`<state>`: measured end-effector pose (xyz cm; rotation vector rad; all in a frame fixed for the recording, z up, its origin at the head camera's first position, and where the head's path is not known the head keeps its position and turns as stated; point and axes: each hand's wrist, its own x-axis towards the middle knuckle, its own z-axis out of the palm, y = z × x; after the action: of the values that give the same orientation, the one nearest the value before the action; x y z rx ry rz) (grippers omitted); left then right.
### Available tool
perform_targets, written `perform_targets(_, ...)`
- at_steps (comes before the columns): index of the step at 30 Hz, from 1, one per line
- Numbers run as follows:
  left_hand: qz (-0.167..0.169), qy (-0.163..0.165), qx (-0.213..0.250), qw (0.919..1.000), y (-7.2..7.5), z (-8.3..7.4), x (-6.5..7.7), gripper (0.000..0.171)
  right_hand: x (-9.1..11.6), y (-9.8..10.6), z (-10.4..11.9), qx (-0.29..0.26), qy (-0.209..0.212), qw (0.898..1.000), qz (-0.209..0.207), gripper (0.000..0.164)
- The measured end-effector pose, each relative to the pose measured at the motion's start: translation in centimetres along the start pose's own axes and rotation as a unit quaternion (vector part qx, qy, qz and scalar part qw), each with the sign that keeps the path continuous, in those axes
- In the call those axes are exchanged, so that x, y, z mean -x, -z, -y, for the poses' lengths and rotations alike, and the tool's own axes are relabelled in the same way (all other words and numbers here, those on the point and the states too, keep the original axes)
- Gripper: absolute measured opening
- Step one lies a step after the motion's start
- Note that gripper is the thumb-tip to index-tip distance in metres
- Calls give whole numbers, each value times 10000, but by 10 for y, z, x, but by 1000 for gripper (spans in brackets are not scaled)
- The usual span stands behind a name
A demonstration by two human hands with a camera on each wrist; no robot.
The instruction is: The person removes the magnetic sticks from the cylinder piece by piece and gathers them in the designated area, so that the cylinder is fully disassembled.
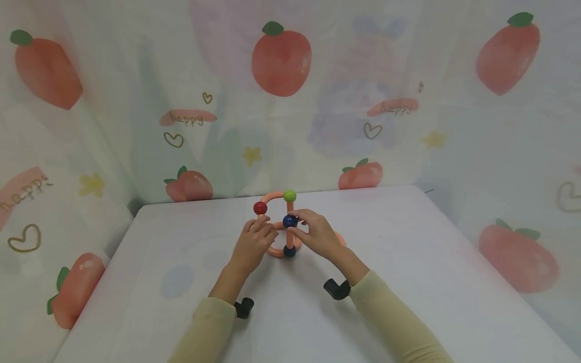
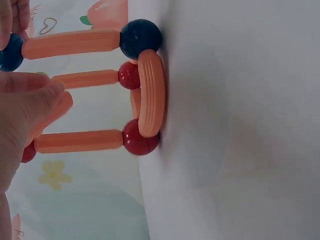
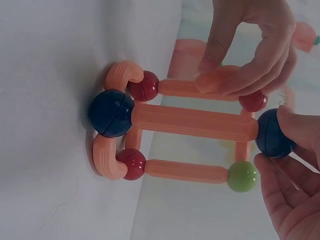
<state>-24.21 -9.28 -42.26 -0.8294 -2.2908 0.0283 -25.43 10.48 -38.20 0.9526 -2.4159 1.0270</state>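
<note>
A frame of orange rods and coloured balls, a magnetic building toy (image 1: 290, 237), stands upright on the table. Its base is a ring of curved rods joining a blue ball (image 3: 111, 113) and two red balls (image 3: 132, 164). Straight rods (image 3: 195, 121) rise from these to a red ball (image 1: 260, 207), a green ball (image 1: 289, 195) and a blue ball (image 1: 289, 221). My right hand (image 1: 320, 234) pinches that upper blue ball between thumb and fingers. My left hand (image 1: 254, 244) pinches a curved orange rod (image 2: 59, 111) beside the upper red ball, its far end partly hidden by fingers.
Another curved orange piece (image 1: 340, 239) shows behind my right wrist. A white cloth covers the table (image 1: 181, 322), and a fruit-printed curtain (image 1: 290, 136) hangs at its back and sides. Black wrist mounts (image 1: 337, 289) stick out below both forearms.
</note>
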Motion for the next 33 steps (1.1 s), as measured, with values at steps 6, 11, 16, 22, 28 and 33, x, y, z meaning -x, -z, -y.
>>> perform_targets(6,-487,1481,1852,9703,-2,-24,3,27,0,0,0,62,4,10000,36,36)
perform_targets(11,-210,2751,2480,9286,-4,-39,-6,33,-1,2,0,13,84,10000,-48,36)
perform_targets(16,-336,3062,2683,9128,-5,-45,-18,33,0,1,-1,-134,16,9999,-38,37)
perform_targets(22,-816,3238,2820,8994,-7,-48,-27,24,-1,0,1,-190,-29,9998,-22,37)
perform_targets(28,-733,3399,2605,9007,-6,-47,-30,19,-2,-1,0,-289,-48,9995,-66,35)
perform_targets(33,-696,3296,2376,9111,-7,-48,-31,19,4,-8,-3,-477,-222,9980,-352,37)
